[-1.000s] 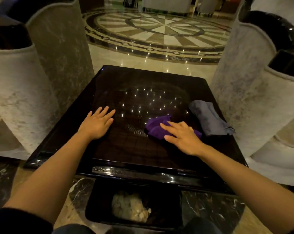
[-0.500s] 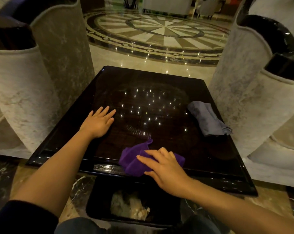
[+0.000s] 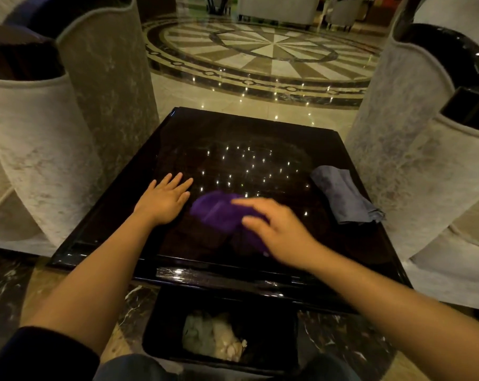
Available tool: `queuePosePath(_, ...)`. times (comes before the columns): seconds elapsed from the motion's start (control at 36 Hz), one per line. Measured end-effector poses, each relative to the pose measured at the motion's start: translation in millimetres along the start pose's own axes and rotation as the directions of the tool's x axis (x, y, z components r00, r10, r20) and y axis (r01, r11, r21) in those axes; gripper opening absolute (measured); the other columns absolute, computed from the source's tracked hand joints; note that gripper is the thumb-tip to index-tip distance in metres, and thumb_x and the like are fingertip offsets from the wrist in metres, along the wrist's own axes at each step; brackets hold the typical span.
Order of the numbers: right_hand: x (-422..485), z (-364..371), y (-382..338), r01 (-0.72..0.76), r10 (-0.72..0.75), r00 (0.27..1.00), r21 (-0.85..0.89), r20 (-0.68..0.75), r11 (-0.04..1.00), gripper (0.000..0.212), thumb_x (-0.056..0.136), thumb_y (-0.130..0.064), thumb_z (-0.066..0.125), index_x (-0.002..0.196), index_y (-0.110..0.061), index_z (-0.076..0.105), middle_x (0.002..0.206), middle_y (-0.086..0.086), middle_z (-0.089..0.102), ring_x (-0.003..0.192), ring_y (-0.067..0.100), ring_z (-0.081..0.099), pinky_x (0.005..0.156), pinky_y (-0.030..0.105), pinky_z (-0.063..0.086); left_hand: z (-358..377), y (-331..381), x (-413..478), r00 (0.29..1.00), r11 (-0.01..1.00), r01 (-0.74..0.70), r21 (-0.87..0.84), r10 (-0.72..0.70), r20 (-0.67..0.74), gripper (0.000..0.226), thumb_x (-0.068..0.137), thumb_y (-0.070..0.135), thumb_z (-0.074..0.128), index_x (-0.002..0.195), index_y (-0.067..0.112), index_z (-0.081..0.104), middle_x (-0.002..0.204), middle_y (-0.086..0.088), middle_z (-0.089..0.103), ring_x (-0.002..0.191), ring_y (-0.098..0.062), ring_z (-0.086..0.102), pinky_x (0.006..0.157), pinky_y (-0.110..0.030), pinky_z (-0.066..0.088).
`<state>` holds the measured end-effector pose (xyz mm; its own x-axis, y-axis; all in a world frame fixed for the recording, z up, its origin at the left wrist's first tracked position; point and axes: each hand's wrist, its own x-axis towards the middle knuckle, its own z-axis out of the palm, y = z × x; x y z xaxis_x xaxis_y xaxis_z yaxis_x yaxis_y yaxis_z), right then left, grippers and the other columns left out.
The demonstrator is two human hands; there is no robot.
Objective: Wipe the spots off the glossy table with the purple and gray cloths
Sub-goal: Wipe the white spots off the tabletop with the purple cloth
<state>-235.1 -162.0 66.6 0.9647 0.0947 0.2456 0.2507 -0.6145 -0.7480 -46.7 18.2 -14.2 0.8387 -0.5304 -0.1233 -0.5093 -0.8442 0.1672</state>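
Observation:
A dark glossy square table [image 3: 260,127] fills the middle of the view, with ceiling lights mirrored in its top. My right hand [image 3: 276,229] presses on the purple cloth [image 3: 219,213] near the table's front centre; hand and cloth are motion-blurred. My left hand [image 3: 164,199] lies flat on the table just left of the cloth, fingers spread, holding nothing. The gray cloth [image 3: 342,196] lies folded by the table's right edge, untouched.
Pale upholstered chair backs stand close on the left [image 3: 40,160] and right [image 3: 414,149] of the table. A black bin [image 3: 167,320] with crumpled waste sits on the floor under the table's front edge. Patterned marble floor lies beyond.
My right hand dragged the purple cloth from the centre right to the front edge, then pushed it back up and left toward my left hand. The left hand and gray cloth stayed put.

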Motion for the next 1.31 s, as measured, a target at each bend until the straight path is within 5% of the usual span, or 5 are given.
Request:
queuePosePath(0.14,40.5,-30.1,14.2,-0.111,0.117,0.987,0.061,-0.108,0.992,0.031,0.089,-0.006,0.049,0.120,-0.007,0.052,0.106,0.002,0.060,0.096,0.010,0.054,0.075,0.001,0.038,0.9,1.3,1.0,1.000,1.000,0.005,-0.013,-0.006,-0.010,0.049,0.097,0.038,0.017,0.145,0.028,0.010,0.157,-0.003,0.005,0.144,-0.022,0.000,0.116,-0.045,0.003)
queuePosePath(0.47,123.0,-25.0,101.2,-0.250,0.239,0.967,-0.163,-0.085,0.954,0.033,0.092,-0.018,0.045,0.125,-0.012,0.049,0.126,0.014,0.058,0.115,0.023,0.051,0.093,0.027,0.037,0.2,2.1,-0.3,1.000,1.000,0.005,0.005,-0.005,-0.010,0.049,0.097,0.038,0.016,0.145,0.029,0.008,0.157,-0.002,0.004,0.144,-0.021,-0.001,0.116,-0.044,0.004)
queuePosePath(0.69,144.1,-2.3,132.2,-0.404,0.413,0.908,-0.411,-0.071,0.817,0.049,0.088,-0.055,0.034,0.131,-0.033,0.038,0.140,0.010,0.043,0.132,0.032,0.026,0.105,0.047,0.028,-0.3,2.0,-0.2,1.000,1.000,0.005,0.008,-0.005,0.005,0.049,0.097,0.039,0.015,0.144,0.030,0.007,0.157,0.000,0.003,0.144,-0.020,-0.002,0.116,-0.043,0.003)
queuePosePath(1.03,108.3,35.9,92.3,0.008,0.250,0.919,-0.648,0.305,0.762,0.046,0.091,-0.045,0.027,0.136,-0.035,0.027,0.153,0.001,0.019,0.131,0.029,0.023,0.107,0.044,0.027,-0.2,3.6,-2.4,1.000,1.000,0.009,-0.002,-0.009,-0.005,0.049,0.097,0.038,0.018,0.145,0.029,0.008,0.157,-0.003,0.005,0.144,-0.021,0.000,0.116,-0.044,0.004)
queuePosePath(1.31,10.0,40.8,37.8,0.206,0.071,0.889,-0.532,0.453,0.821,0.050,0.092,-0.032,0.041,0.139,-0.029,0.023,0.151,0.007,0.020,0.123,0.028,0.025,0.103,0.043,0.028,-2.3,4.5,-4.1,1.000,1.000,0.002,0.002,-0.002,0.008,0.049,0.097,0.038,0.017,0.145,0.028,0.009,0.157,-0.003,0.005,0.144,-0.022,0.000,0.116,-0.045,0.004)
